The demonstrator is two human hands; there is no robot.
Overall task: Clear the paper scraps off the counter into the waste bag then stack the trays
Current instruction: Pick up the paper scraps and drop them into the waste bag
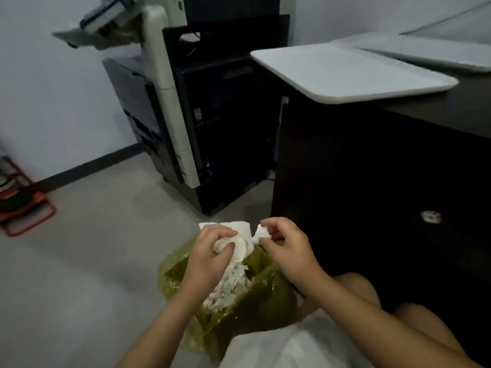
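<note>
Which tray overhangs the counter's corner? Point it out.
The nearer white tray; its corner juts past the dark counter. The farther tray lies behind it.

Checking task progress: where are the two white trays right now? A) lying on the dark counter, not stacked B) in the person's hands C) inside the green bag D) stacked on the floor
A: the near white tray and the far white tray lie on the dark counter, not stacked; both hands are down at the green waste bag.

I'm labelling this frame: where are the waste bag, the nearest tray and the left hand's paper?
waste bag (pixel 265 301): head view, green wall.
nearest tray (pixel 345 73): head view, top face.
paper (pixel 243 241): head view, crumpled sheet in left hand (pixel 212 251).
</note>
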